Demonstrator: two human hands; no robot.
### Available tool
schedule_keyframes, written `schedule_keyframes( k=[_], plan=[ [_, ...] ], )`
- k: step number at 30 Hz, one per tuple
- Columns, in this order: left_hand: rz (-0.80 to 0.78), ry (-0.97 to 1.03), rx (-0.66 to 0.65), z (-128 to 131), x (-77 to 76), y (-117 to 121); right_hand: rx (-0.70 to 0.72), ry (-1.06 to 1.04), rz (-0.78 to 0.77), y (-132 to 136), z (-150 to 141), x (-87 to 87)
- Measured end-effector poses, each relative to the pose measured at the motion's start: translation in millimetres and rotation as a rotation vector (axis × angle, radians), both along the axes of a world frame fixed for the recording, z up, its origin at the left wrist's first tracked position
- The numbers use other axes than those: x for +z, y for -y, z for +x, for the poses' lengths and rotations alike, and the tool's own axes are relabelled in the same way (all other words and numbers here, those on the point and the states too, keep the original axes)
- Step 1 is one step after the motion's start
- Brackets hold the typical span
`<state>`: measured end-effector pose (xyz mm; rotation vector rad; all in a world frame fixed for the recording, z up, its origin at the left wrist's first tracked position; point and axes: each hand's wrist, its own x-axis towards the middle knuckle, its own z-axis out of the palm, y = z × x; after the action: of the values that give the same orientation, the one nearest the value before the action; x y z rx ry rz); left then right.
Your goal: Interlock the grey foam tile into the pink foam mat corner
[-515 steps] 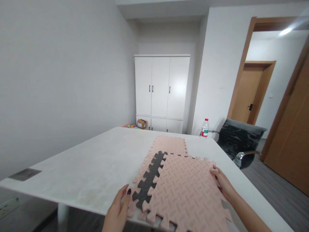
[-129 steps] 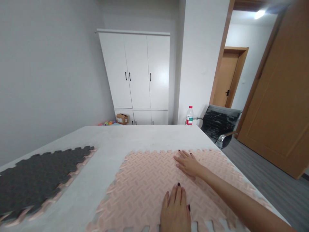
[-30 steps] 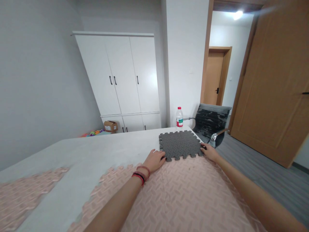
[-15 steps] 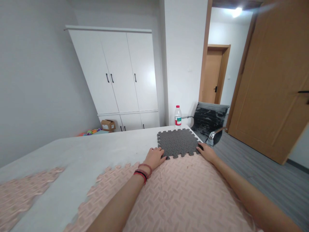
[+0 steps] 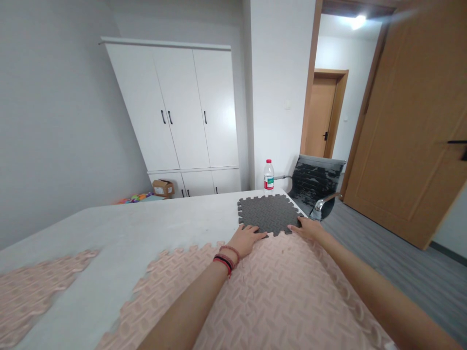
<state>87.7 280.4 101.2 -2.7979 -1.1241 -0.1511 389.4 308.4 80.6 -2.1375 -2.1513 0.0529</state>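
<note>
A dark grey foam puzzle tile [image 5: 268, 213] lies at the far right corner of the white table [image 5: 146, 223], its near edge meeting a large pink foam mat [image 5: 262, 291] that covers the near part. My left hand [image 5: 248, 239], with red and black bracelets at the wrist, lies flat with fingers stretched over the seam at the grey tile's near left edge. My right hand [image 5: 308, 227] presses flat on the seam at the tile's near right corner. Neither hand holds anything.
Another pink mat piece [image 5: 32, 287] lies at the table's left. A water bottle [image 5: 269, 175] stands past the far edge, beside a black chair [image 5: 317, 182]. White wardrobe [image 5: 175, 107], cardboard box [image 5: 163, 187] and wooden doors [image 5: 408, 126] lie beyond.
Over the last second both hands slid inward along the grey tile's near edge and the tile's teeth sank into the pink mat. Earlier the hands were smoothing the pink mat.
</note>
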Motion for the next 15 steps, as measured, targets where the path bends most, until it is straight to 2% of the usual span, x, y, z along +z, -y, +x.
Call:
schedule_keyframes(
  k=[5, 9, 12, 15],
  plan=[
    [-0.026, -0.001, -0.013, -0.1, -2.2, -0.5, -0.081, 0.061, -0.091, -7.0, -16.1, 10.8],
    [-0.05, -0.003, -0.003, 1.5, -1.0, 0.3, -0.129, 0.065, -0.113, -5.4, -23.8, 8.9],
    [-0.072, -0.005, 0.002, 7.7, 2.5, 3.1, -0.09, 0.038, -0.082, -2.7, -17.9, 5.2],
    [-0.082, 0.001, 0.002, 17.8, 6.6, 9.3, -0.001, -0.018, -0.086, -3.5, 2.8, 5.9]
  ],
)
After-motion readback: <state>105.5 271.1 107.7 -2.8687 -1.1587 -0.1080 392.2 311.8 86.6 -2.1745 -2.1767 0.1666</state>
